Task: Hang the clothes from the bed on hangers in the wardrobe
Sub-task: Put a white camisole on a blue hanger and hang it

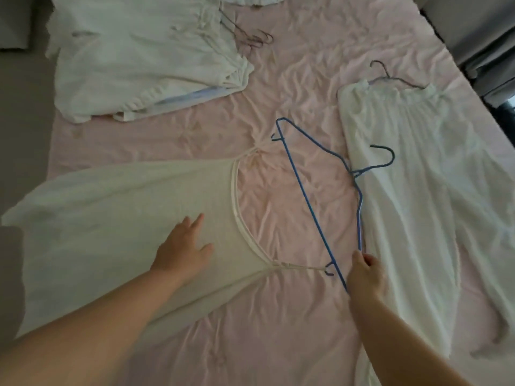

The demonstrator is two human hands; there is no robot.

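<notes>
A white strappy dress (pixel 125 213) lies flat on the pink bed sheet (pixel 278 93), its two thin straps hooked on the small notches of a blue wire hanger (pixel 309 201). My left hand (pixel 182 250) rests flat on the dress's chest with fingers spread. My right hand (pixel 366 270) pinches the hanger's near corner. The hanger's hook (pixel 386 156) lies on a second white garment (pixel 412 196) at the right.
A pile of white clothes (pixel 145 57) with dark wire hangers (pixel 250 37) sits at the far left. The right garment has a grey hanger (pixel 390 76) at its top. The bed's right edge meets grey fabric (pixel 479 32); grey floor (pixel 22 107) lies left.
</notes>
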